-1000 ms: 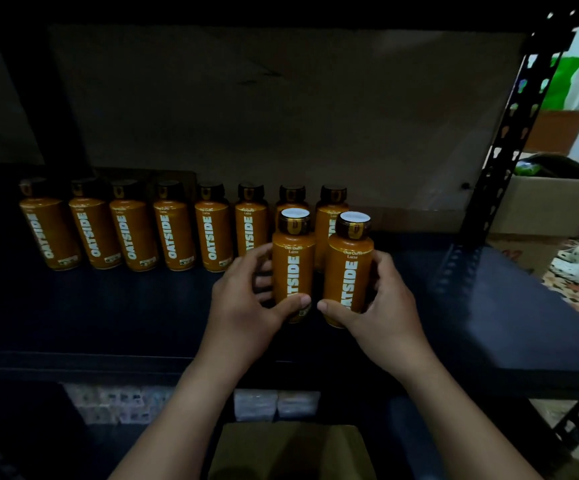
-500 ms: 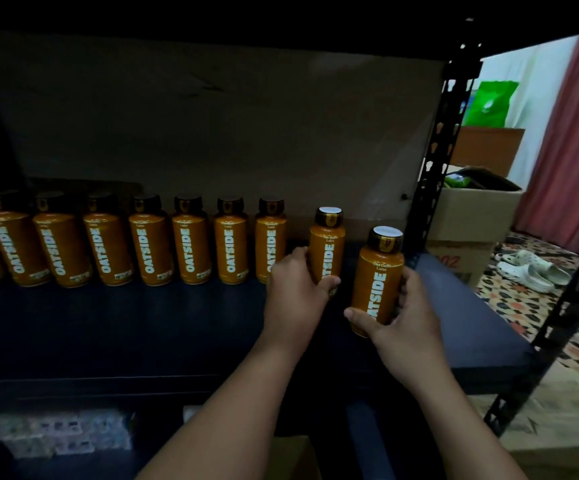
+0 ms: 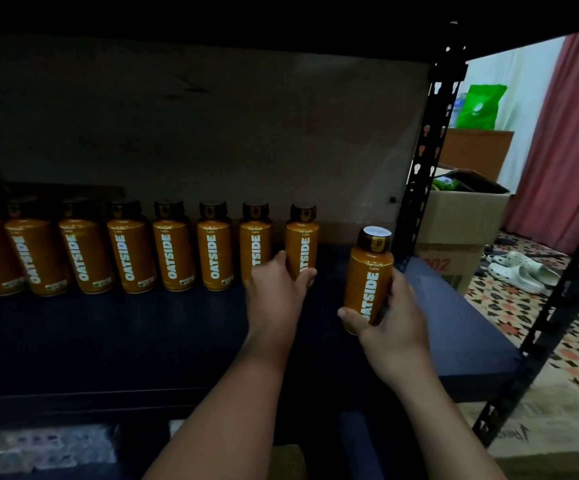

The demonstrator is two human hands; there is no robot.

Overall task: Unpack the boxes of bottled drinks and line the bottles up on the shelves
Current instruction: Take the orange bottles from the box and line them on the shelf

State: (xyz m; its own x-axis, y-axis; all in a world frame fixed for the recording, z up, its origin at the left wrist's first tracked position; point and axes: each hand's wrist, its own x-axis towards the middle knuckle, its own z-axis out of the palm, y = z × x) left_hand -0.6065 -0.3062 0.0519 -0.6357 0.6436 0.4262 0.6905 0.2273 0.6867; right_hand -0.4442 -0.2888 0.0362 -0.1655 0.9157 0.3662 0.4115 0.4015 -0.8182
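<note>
Several orange OATSIDE bottles (image 3: 173,247) with dark caps stand in a row along the back of the dark shelf (image 3: 142,327). My left hand (image 3: 276,292) grips the lower part of the rightmost bottle in the row (image 3: 302,242), which stands upright in line with the others. My right hand (image 3: 390,317) holds another orange bottle (image 3: 367,278) with a white-topped cap, tilted slightly, in front and to the right of the row's end.
A black perforated upright (image 3: 426,161) bounds the shelf on the right. Beyond it sit cardboard boxes (image 3: 461,220), a green bag (image 3: 480,105), a red curtain (image 3: 565,133) and pale sandals (image 3: 520,268) on patterned floor. A cardboard box (image 3: 288,462) lies below the shelf.
My left hand has set its bottle back into the row's right end. The right hand's bottle stays forward and to the right. The view has shifted to the right.
</note>
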